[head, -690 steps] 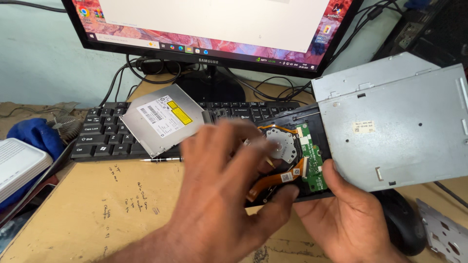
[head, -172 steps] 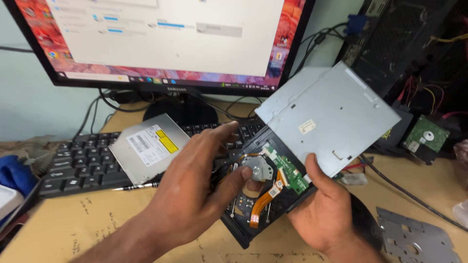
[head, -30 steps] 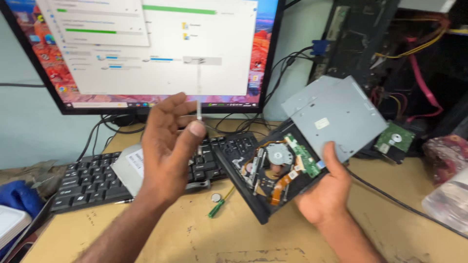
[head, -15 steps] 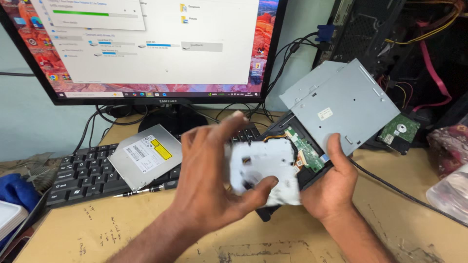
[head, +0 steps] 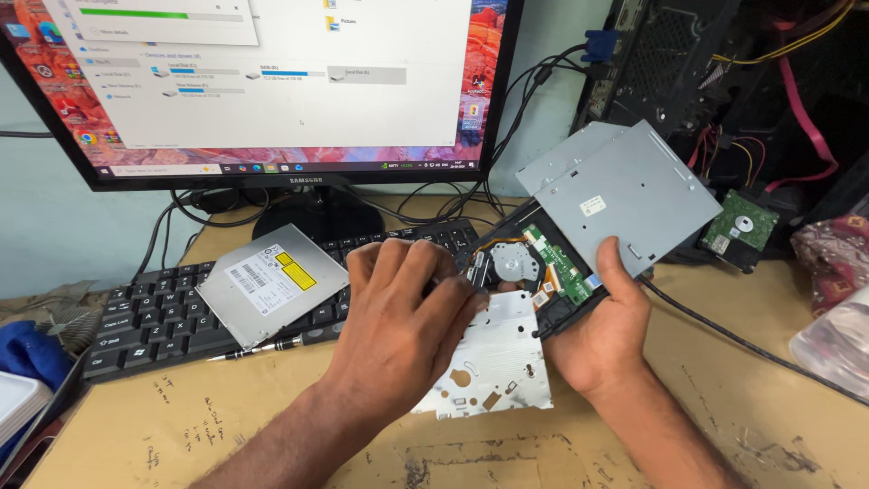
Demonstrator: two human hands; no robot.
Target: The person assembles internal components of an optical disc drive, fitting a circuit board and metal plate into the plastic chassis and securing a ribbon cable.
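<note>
My right hand (head: 599,319) grips an opened slim optical drive (head: 619,186) from below, tilted up off the desk. Its black tray sticks out towards me and shows a green circuit board (head: 558,263) and a round spindle motor (head: 512,263). My left hand (head: 405,319) has its fingers closed on the upper edge of a thin perforated metal cover plate (head: 496,363). The plate slopes down from the tray's front edge onto the desk, and my left fingertips hide the tray's left corner.
A second slim drive (head: 272,282) lies on the black keyboard (head: 152,319), with a small screwdriver (head: 262,347) in front. Behind stand a monitor (head: 272,81) and an open computer case (head: 724,72). A bare hard drive (head: 742,226), a black cable (head: 724,337) and a plastic bag (head: 833,344) lie to the right.
My left hand came down from in front of the monitor and took the metal plate to the drive. The plate has since slid lower, uncovering the tray's board and motor.
</note>
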